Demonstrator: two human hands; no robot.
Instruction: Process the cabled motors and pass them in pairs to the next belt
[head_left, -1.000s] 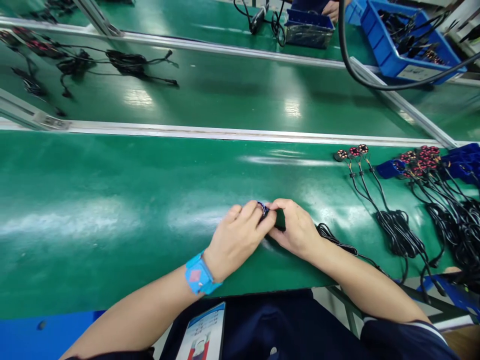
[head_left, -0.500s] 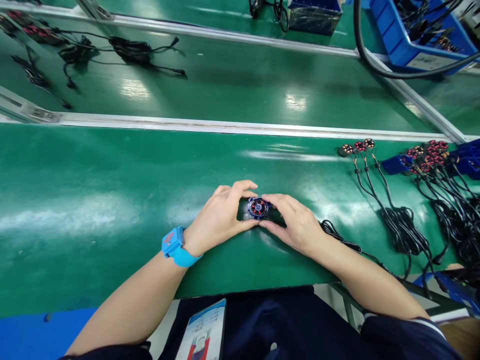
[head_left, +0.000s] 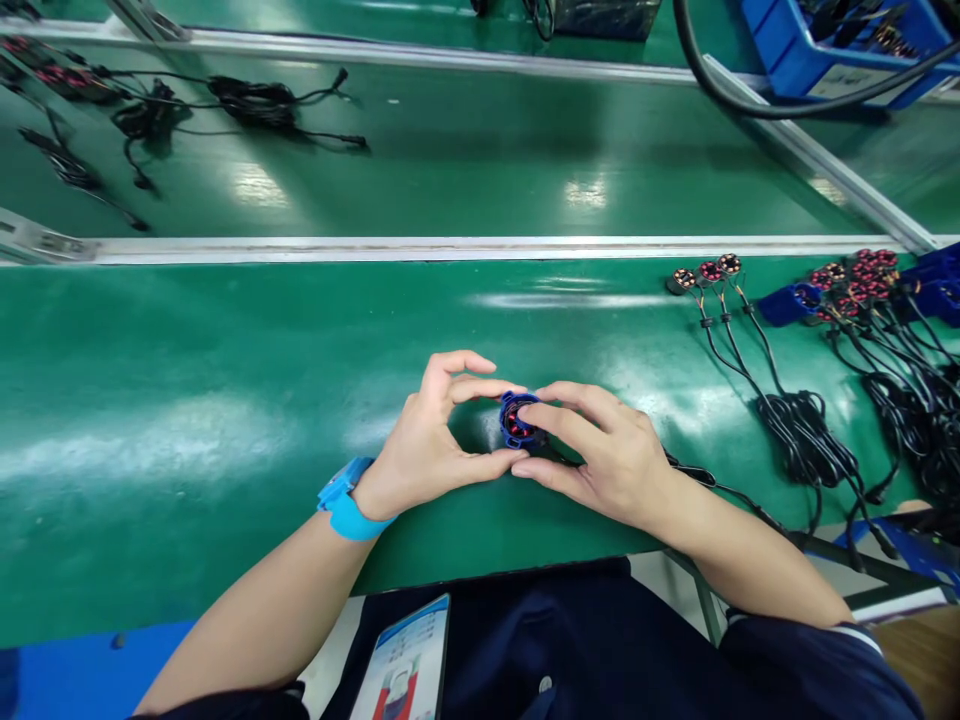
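Between my two hands is a small round blue motor housing (head_left: 508, 432) with a dark core and red windings inside it. Its open face is turned up. My left hand (head_left: 427, 440), with a light blue band at the wrist, grips the housing's left side between thumb and index finger. My right hand (head_left: 611, 455) closes on the right side with thumb and fingers, one fingertip lying over the core. A black cable (head_left: 559, 455) leads from the housing under my right hand and shows again past the wrist.
On the right lie three loose motor cores (head_left: 709, 272) with cables in a coiled bundle (head_left: 802, 440). Beyond them are a blue housing (head_left: 787, 304) and a pile of red-wound cores (head_left: 862, 285). A white rail (head_left: 375, 249) crosses behind. A blue bin (head_left: 840, 75) stands at back right.
A right fingertip has moved onto the core inside the housing. The housing has tilted a little, showing more of its blue wall. My left index finger now reaches its far edge.
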